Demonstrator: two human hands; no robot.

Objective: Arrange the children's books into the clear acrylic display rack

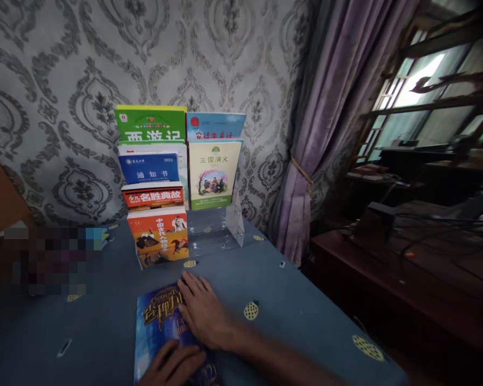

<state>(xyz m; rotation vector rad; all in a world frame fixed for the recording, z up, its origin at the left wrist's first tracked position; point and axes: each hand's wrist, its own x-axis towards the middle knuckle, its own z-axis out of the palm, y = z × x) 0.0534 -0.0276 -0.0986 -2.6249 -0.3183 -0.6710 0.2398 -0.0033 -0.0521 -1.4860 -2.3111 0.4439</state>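
Note:
A blue book (153, 335) with gold lettering lies flat on the table near its front edge. Across the book's right edge rests my right hand (205, 313), fingers stretched out over the cover. My left hand (173, 364) lies on the lower part of the cover, its fingers a little apart; its wrist is cut off by the bottom of the view. Just beyond the book stands a clear tiered rack (235, 220) of books. An orange book (159, 236) fills its front left tier.
Behind it in the rack are a red book (155, 197), a blue booklet (151, 169), a green book (151, 123), a cream book (213, 174) and a light blue book (217, 124). A purple curtain (306, 161) hangs at the right, beside a dark red cabinet (358, 268) with cables.

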